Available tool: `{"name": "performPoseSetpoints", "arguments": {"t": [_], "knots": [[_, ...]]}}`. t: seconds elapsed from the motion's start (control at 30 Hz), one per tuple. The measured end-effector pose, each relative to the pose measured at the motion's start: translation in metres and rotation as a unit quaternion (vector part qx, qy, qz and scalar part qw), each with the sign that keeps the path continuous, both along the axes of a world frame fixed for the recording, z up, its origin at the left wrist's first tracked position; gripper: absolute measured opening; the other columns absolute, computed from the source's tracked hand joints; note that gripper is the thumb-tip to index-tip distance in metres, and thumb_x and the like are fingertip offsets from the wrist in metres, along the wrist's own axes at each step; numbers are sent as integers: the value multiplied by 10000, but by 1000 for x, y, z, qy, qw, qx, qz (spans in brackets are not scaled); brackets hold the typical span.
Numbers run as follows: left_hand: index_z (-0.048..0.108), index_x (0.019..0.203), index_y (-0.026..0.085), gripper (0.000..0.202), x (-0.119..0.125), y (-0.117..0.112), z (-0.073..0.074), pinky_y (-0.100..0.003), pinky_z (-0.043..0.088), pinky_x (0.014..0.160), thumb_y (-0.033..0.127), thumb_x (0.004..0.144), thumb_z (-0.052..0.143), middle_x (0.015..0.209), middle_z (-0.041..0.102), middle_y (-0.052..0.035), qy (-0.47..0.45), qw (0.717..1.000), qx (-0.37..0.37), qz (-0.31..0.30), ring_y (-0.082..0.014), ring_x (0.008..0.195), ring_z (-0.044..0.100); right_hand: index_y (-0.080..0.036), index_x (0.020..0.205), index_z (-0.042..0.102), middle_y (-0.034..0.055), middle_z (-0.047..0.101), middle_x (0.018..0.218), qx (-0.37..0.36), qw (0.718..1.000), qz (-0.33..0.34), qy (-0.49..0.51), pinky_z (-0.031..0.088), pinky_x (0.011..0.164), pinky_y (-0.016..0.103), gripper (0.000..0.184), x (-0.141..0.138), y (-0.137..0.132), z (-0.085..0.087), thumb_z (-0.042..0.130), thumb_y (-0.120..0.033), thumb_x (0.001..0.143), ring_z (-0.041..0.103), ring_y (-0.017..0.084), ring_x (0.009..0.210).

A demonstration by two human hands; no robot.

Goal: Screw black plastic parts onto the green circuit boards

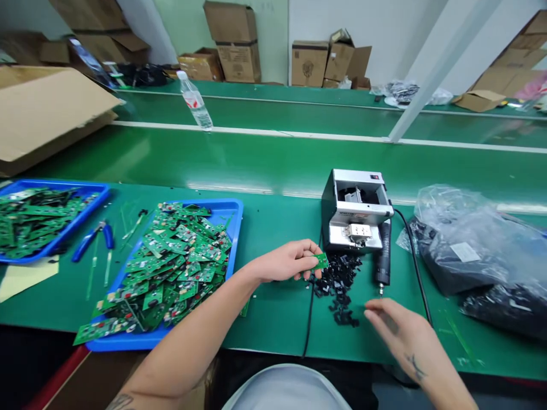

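Left hand [287,261] had a small green board [322,261] pinched, black bits [342,279] at the board's 4 o'clock. Right hand [404,330] had the screwdriver [384,253] at 12 o'clock, couldn't tell if it gripped anything tbh.

- The green worktop [277,222] spans the full width of the view, its near edge sloping slightly down to the right.
- Beyond its far edge runs a long, smooth green strip [265,159], glossy enough to show soft, pale reflections.
- A whitish rail [273,134] borders that strip on the far side.
- From the rail a pale post [436,74] rises, leaning right in this view.
- Farther back lies another green bench [273,92], parallel to the worktop's far edge.
- Cardboard boxes [238,60] stand along it, some with open flaps.
- Behind, the wall is pale green [273,34] towards the left and whitish [376,23] towards the right.
- Light is even; the space below the worktop's near edge is dark.
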State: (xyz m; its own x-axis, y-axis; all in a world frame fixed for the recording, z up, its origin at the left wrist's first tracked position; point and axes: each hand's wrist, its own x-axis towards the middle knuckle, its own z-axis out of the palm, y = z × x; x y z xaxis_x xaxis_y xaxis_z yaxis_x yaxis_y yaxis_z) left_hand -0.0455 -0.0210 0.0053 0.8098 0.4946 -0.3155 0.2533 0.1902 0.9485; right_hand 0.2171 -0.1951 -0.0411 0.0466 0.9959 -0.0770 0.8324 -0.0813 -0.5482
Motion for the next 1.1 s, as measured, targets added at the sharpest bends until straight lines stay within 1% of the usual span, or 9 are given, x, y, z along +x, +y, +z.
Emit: {"name": "performPoseSetpoints", "arguments": {"t": [0.07, 0.2, 0.37, 0.5, 0.6, 0.67, 0.77, 0.9, 1.1], "knots": [[488, 1019, 175, 266, 4, -5, -1, -213, 417, 553, 418, 915, 521, 915, 691, -65, 7, 1000, 2, -28, -92, 670, 555, -267, 909, 674, -11, 688, 739, 3, 1000, -5, -8, 514, 576, 203, 246, -13, -18, -10, 551, -480, 898, 657, 123, 630], [492, 964, 178, 267, 11, -14, -9, -218, 450, 547, 423, 885, 560, 938, 685, -71, 2, 998, -17, -62, -109, 701, 598, -239, 937, 638, 5, 657, 756, 82, 995, -32, -41, 504, 554, 213, 250, -31, -35, -21, 550, -471, 906, 643, 126, 628], [524, 933, 171, 303, 15, -21, -18, -230, 477, 549, 456, 854, 592, 917, 667, -67, 5, 997, -22, -76, -120, 702, 610, -213, 938, 614, 24, 630, 762, 154, 986, -47, -48, 495, 575, 224, 188, -49, -30, -19, 537, -385, 939, 621, 125, 628], [533, 953, 172, 301, 16, -23, -24, -215, 472, 544, 458, 868, 574, 902, 657, -54, 11, 996, -21, -81, -104, 682, 582, -218, 897, 623, 21, 642, 762, 160, 983, -32, -81, 466, 510, 214, 163, -55, -25, -21, 544, -354, 940, 632, 121, 613], [537, 965, 167, 332, 17, -23, -28, -219, 475, 538, 488, 880, 550, 895, 646, -55, 13, 996, -36, -77, -102, 672, 566, -218, 874, 634, 18, 657, 747, 162, 985, -15, -63, 466, 486, 201, 172, -51, -22, -21, 522, -321, 952, 628, 109, 571], [541, 962, 162, 363, 18, -23, -29, -228, 479, 540, 514, 872, 557, 889, 634, -55, 16, 995, -60, -77, -104, 671, 566, -219, 914, 642, 25, 683, 784, 170, 985, -2, -36, 504, 530, 200, 151, -47, -20, -18, 519, -298, 953, 652, 117, 606], [547, 937, 161, 403, 20, -24, -29, -232, 474, 551, 543, 829, 613, 816, 595, -25, 23, 992, -101, -75, -105, 666, 571, -222, 999, 642, 43, 709, 884, 199, 979, 37, -1, 556, 662, 223, 125, -41, -12, -9, 533, -227, 939, 694, 145, 748], [551, 910, 168, 426, 20, -26, -27, -225, 431, 545, 551, 776, 682, 732, 544, 19, 11, 986, -149, -70, -99, 651, 565, -212, 1049, 642, 58, 701, 960, 246, 964, 96, 29, 567, 802, 255, 204, -43, 2, 2, 541, -107, 906, 687, 153, 877], [554, 914, 165, 421, 23, -28, -30, -223, 372, 522, 522, 760, 717, 733, 563, 20, -8, 979, -191, -67, -79, 597, 534, -214, 1090, 615, 79, 682, 1004, 287, 949, 115, 53, 571, 847, 327, 289, -52, 14, 4, 558, -41, 866, 673, 177, 924]]}}
